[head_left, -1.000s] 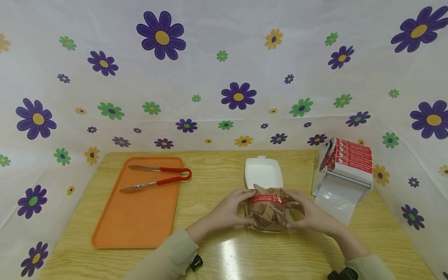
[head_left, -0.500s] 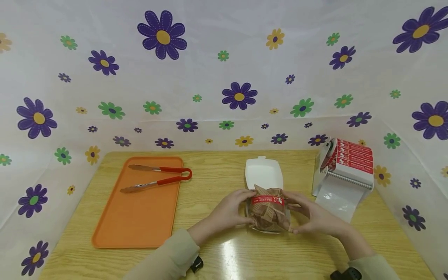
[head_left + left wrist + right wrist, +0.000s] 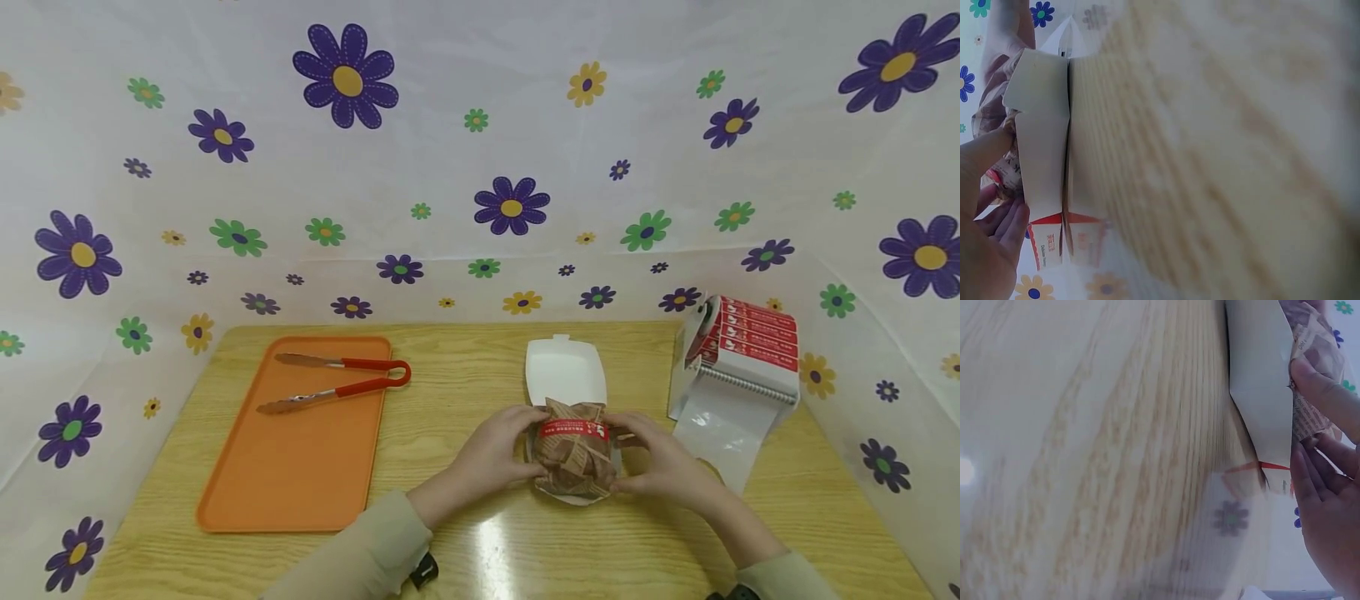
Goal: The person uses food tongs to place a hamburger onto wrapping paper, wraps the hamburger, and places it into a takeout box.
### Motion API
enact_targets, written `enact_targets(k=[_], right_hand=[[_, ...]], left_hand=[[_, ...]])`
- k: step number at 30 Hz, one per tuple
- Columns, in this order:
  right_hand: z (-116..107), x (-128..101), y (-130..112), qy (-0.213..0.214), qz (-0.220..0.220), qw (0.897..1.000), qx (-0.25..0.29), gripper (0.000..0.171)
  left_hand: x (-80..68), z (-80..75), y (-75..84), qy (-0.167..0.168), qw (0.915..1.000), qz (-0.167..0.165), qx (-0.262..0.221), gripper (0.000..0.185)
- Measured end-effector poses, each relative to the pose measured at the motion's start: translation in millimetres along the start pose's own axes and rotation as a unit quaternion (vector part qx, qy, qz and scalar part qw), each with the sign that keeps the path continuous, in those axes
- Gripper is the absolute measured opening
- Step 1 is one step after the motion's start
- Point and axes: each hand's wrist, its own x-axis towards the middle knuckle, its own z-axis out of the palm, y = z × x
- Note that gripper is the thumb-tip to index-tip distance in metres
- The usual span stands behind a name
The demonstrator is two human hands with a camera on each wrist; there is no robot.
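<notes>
A wrapped burger (image 3: 573,458) in brown printed paper with a red label strip sits in the near half of an open white clamshell box (image 3: 565,371). The box's lid lies back behind it. My left hand (image 3: 495,450) holds the burger's left side, thumb at the front and fingers farther back. From the right, my right hand (image 3: 660,462) grips it the same way. In the left wrist view, the box's outer wall (image 3: 1044,137) stands on the table beside my fingers. The right wrist view shows my thumb pressing the paper wrapper (image 3: 1310,412) above the box rim. The paper hides the contents.
On the left lies an orange tray (image 3: 292,475), with red-handled tongs (image 3: 367,387) across its right edge. At the back right stands a dispenser (image 3: 693,379) with a roll of red-and-white labels (image 3: 757,333); a pale strip (image 3: 727,433) hangs from it. A flower-print sheet (image 3: 420,158) encloses the table.
My right hand shifts slightly off to the right, then comes back in against the burger. The burger's front and the box's near edge sit a little differently. My left hand stays nearly in place.
</notes>
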Motion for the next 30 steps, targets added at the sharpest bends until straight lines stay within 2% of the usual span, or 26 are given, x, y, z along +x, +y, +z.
enact_targets(k=[3, 9, 11, 16, 21, 25, 30], right_hand=[[-2, 0, -3, -0.002, 0.005, 1.000, -0.025, 0.092], [-10, -1, -7, -0.044, 0.042, 0.997, 0.042, 0.092], [-11, -1, -7, -0.054, 0.057, 0.996, 0.049, 0.093], [-10, 0, -8, -0.051, 0.070, 0.996, -0.001, 0.093], [-4, 2, -10, -0.022, 0.072, 0.994, -0.076, 0.090], [1, 5, -13, -0.002, 0.070, 0.992, -0.104, 0.086], [4, 8, -16, 0.009, 0.072, 0.991, -0.113, 0.083]], left_hand=[[-0.2, 0.9, 1.4, 0.000, 0.9999, -0.003, 0.011, 0.073], [-2.2, 2.0, 1.2, -0.004, 0.9993, -0.004, 0.038, 0.077], [-2.9, 1.4, 0.6, -0.007, 0.9991, 0.002, 0.042, 0.077], [-3.8, -3.4, -0.3, -0.029, 0.9983, 0.018, 0.047, 0.081], [-3.0, -6.2, -0.1, -0.045, 0.9977, 0.015, 0.049, 0.086], [-1.2, -4.9, 1.8, -0.032, 0.9981, 0.010, 0.051, 0.083], [0.8, -1.5, 3.7, -0.008, 0.9979, 0.013, 0.064, 0.075]])
